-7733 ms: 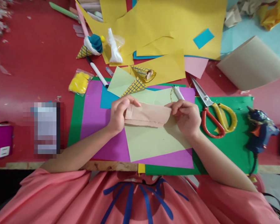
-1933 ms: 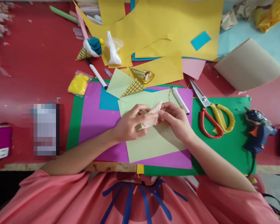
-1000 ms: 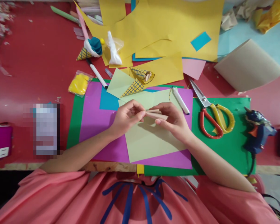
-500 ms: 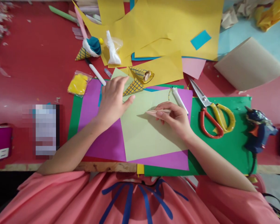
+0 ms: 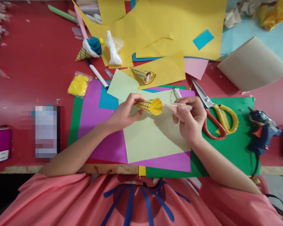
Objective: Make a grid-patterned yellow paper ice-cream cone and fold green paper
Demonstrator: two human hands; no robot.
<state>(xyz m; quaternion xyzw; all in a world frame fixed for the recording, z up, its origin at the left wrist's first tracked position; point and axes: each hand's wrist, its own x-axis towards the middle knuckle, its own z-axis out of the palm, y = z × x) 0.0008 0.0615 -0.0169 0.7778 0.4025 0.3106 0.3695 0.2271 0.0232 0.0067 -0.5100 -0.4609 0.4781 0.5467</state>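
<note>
- Holding a grid-patterned yellow paper cone (image 5: 153,106), the left hand (image 5: 124,116) has its fingers on the upper side and its thumb below, closed around the narrow end; the cone's tip is hidden within the grip.
- The cone's wide, round mouth lies beyond the left fingertips, turned toward the right hand (image 5: 192,121).
- The right hand pinches a folded piece of tan paper (image 5: 171,108), thumb in front and index finger along the top, with little space between them.
- The tan paper's pointed end sticks out past the right thumb toward the cone's mouth; its broader part runs back between thumb and index finger.
- Point and mouth are just beside each other, apart by a narrow gap.
- Both pieces are held over a pale green sheet (image 5: 153,141), which lies across a purple sheet (image 5: 106,141).
- Beyond the hands, a second gridded cone (image 5: 140,74) lies on yellow paper (image 5: 171,69), crumpled tan paper showing in its opening.
- Red-and-yellow-handled scissors (image 5: 219,124) lie near the right hand, blades pointing away from the person.
</note>
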